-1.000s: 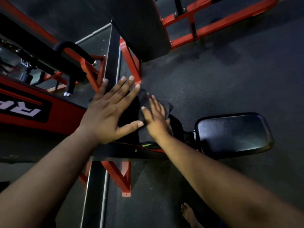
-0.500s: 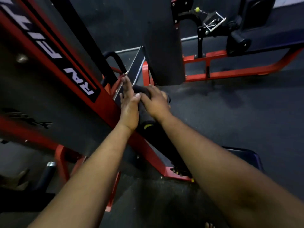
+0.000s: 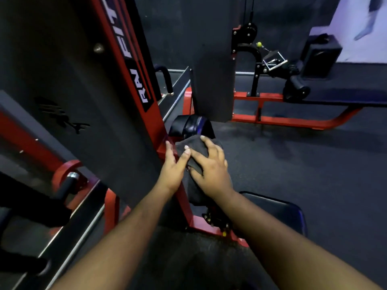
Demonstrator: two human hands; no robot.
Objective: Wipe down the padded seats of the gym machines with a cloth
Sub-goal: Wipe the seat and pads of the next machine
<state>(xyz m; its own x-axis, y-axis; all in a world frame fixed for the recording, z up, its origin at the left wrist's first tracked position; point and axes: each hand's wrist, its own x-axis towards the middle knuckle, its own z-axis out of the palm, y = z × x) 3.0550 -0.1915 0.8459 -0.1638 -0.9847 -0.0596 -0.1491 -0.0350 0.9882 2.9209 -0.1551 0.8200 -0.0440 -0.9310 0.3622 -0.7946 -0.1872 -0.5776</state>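
Cloth [image 3: 193, 148] lies under right hand [image 3: 211, 168], grip flat and wide; left hand [image 3: 173, 168] open beside pad [image 3: 193, 125].

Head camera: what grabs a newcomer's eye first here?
Both hands at centre: the right hand presses a dark cloth onto a black pad, the left hand beside it on the red frame. A black seat sits lower right.

A dark grey cloth [image 3: 193, 148] lies draped over a glossy black padded backrest [image 3: 191, 126], bunched near its top.
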